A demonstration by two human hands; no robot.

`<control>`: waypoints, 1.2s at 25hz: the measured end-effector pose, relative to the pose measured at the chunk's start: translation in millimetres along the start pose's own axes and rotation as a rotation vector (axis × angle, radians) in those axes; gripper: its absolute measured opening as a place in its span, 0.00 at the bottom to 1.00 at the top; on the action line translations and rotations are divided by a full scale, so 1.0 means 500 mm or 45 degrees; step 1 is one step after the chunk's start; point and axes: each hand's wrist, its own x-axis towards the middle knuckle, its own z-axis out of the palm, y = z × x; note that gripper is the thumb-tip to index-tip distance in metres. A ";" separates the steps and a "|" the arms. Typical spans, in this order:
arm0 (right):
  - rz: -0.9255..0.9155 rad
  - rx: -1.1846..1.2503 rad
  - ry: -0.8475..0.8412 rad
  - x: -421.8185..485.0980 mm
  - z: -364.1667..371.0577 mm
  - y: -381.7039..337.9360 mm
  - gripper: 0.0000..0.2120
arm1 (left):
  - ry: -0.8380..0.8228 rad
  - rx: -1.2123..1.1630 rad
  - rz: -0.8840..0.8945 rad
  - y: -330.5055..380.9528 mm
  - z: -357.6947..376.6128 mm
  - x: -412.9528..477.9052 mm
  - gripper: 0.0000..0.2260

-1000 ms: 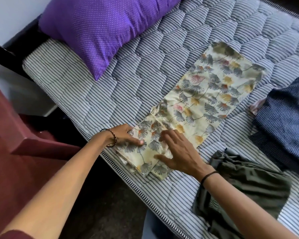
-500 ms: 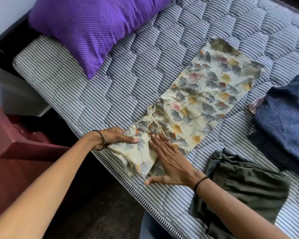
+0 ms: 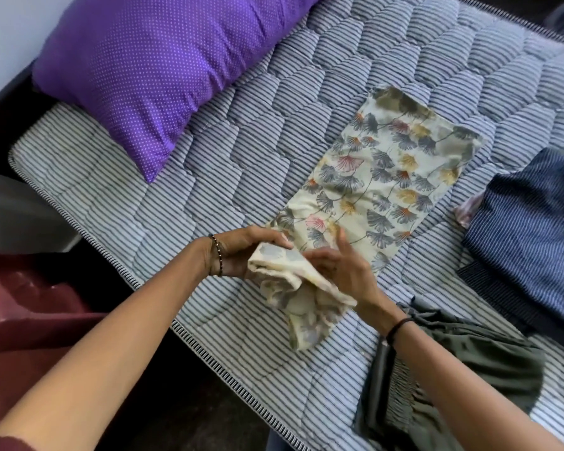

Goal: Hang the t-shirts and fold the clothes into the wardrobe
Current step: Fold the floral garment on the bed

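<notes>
Striped, quilted mattress (image 3: 209,190) fills most of the head view and serves as the work surface. 1 purple dotted pillow (image 3: 150,70) lies at its upper left corner.

1. Floral garment (image 3: 381,177): cream fabric with grey, yellow and pink fan-shaped print. It lies lengthwise across the middle of the mattress. The far portion is flat on the cover. The near end is raised off the cover and bunched, with loose folds hanging down toward the mattress edge.

2. Left hand (image 3: 241,252): fingers curled over the raised near end of the floral garment, gripping it from the left side. A beaded bracelet (image 3: 217,255) sits on this wrist.

3. Right hand (image 3: 342,271): holds the same raised end from the right side, with fabric draped beneath the palm. 1 finger points straight up; the others bend toward the cloth. A black band (image 3: 399,327) sits on this wrist. The 2 hands are close together on the bunched fabric.

4. Blue striped clothing (image 3: 534,229): stacked at the right edge of the mattress, apart from the floral garment.

5. Olive green garment (image 3: 469,369): crumpled at the lower right, just beside the right forearm.

6. Maroon furniture (image 3: 30,304): stands off the mattress at the left; its type cannot be determined.
</notes>
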 end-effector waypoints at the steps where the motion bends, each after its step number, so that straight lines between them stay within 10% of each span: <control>1: -0.028 0.185 -0.019 0.002 -0.012 -0.016 0.39 | -0.009 -0.065 0.069 0.021 0.016 0.018 0.17; 9: 0.089 0.983 0.307 0.017 -0.144 -0.037 0.46 | 0.404 -0.378 0.421 0.130 0.119 0.149 0.26; 14: 0.012 0.815 0.333 0.011 -0.148 -0.033 0.28 | 1.387 0.857 0.862 0.116 0.078 0.177 0.03; 21: 0.040 0.357 0.407 0.047 -0.152 -0.067 0.20 | 1.165 1.437 0.529 0.144 0.051 0.190 0.19; 27: -0.021 0.434 0.358 0.076 -0.186 -0.130 0.17 | 1.127 1.011 0.796 0.153 0.032 0.209 0.19; 30: -0.013 0.247 0.376 0.078 -0.212 -0.123 0.33 | 1.081 1.146 0.656 0.149 0.014 0.218 0.20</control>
